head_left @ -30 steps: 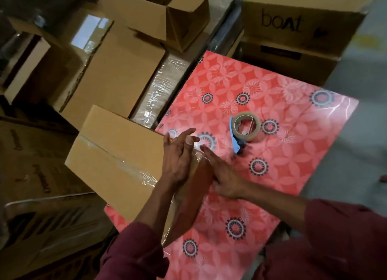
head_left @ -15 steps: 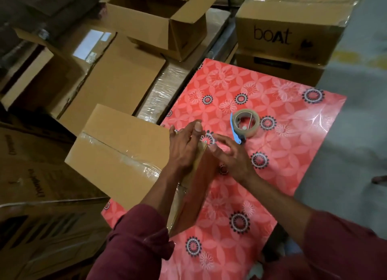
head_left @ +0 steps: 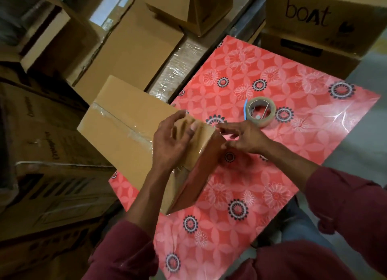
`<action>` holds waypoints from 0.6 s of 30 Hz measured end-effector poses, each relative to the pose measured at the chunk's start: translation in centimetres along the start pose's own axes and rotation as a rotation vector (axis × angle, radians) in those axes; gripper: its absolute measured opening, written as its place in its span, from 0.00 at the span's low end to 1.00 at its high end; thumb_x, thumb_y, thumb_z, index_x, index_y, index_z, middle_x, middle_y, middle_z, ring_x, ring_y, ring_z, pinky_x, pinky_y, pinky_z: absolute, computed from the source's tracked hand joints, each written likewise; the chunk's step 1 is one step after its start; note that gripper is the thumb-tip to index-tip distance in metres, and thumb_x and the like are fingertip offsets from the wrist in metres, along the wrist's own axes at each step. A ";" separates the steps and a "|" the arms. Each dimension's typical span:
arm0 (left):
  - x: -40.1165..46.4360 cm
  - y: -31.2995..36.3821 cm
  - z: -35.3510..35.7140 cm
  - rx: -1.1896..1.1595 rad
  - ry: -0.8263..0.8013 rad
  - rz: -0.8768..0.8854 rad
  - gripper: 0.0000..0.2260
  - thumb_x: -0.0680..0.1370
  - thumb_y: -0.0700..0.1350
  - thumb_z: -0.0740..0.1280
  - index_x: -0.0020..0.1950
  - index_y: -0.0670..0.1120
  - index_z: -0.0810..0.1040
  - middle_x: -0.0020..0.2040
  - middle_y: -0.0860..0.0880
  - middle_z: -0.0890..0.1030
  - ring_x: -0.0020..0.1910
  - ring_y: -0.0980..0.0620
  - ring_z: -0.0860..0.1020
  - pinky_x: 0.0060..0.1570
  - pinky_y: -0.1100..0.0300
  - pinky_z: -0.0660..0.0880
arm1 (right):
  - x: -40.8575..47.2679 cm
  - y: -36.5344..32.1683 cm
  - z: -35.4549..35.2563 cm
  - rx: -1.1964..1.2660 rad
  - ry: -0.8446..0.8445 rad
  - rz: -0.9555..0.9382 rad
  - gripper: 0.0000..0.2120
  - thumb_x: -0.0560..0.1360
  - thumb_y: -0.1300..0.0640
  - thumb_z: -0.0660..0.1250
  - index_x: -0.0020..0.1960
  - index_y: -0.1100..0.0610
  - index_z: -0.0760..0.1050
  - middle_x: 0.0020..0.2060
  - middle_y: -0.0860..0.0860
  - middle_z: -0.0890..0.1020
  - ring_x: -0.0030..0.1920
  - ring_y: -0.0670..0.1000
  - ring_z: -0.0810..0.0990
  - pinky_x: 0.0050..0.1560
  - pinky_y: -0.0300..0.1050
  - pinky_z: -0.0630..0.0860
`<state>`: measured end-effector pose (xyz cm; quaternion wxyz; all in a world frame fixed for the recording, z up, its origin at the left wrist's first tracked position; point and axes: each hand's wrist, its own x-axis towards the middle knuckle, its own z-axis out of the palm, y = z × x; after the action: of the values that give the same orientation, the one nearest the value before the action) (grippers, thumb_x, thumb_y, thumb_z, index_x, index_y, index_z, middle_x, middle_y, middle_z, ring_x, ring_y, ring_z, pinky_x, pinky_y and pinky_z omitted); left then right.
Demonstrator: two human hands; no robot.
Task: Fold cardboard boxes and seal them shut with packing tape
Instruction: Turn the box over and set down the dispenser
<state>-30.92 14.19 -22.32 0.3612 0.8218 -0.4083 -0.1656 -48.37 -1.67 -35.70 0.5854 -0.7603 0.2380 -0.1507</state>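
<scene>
Left hand (head_left: 171, 141) spread, right hand (head_left: 244, 138) pinching

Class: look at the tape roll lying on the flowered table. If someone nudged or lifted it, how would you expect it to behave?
The tape roll lies flat on its side, so a nudge would probably slide it, not roll it. The table looks glossy, so it may slide easily. Its hollow core suggests it is light.

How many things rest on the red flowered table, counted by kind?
Cardboard box, taped along its seam: 1
Tape roll: 1
Hands at the box: 2, left hand and right hand
Total: 4
</scene>
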 end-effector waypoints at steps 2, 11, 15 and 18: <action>-3.9 -1.4 -2.8 0.048 0.121 -0.007 0.14 0.80 0.51 0.75 0.65 0.49 0.83 0.62 0.55 0.84 0.65 0.58 0.79 0.64 0.59 0.76 | -1.1 -0.8 0.8 -0.211 0.104 -0.135 0.46 0.66 0.38 0.81 0.78 0.51 0.69 0.72 0.47 0.75 0.72 0.49 0.75 0.71 0.56 0.75; -18.1 -10.0 -10.2 0.226 -0.154 -0.029 0.36 0.71 0.45 0.66 0.81 0.52 0.68 0.80 0.56 0.68 0.80 0.54 0.66 0.73 0.50 0.70 | -1.3 -3.7 7.5 -0.890 0.184 -0.630 0.40 0.74 0.27 0.64 0.77 0.52 0.70 0.79 0.59 0.66 0.79 0.61 0.65 0.75 0.72 0.57; -18.4 -12.9 -9.7 0.487 -0.286 0.056 0.47 0.72 0.47 0.78 0.85 0.55 0.56 0.85 0.55 0.54 0.84 0.53 0.54 0.80 0.46 0.62 | -2.8 -3.6 7.3 -1.073 0.173 -0.522 0.58 0.64 0.30 0.76 0.83 0.48 0.52 0.83 0.59 0.51 0.83 0.62 0.51 0.76 0.74 0.46; -18.0 -13.3 -9.4 0.515 -0.205 0.089 0.45 0.71 0.54 0.81 0.84 0.54 0.62 0.83 0.54 0.59 0.82 0.52 0.59 0.77 0.45 0.68 | -3.8 -6.3 10.0 -1.002 0.181 -0.574 0.56 0.66 0.20 0.65 0.83 0.51 0.54 0.82 0.61 0.54 0.83 0.62 0.50 0.76 0.76 0.45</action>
<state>-29.31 38.13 -26.03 0.1043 0.8469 -0.5068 -0.1225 -45.38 9.82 -32.16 0.0676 -0.9626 0.1139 -0.2365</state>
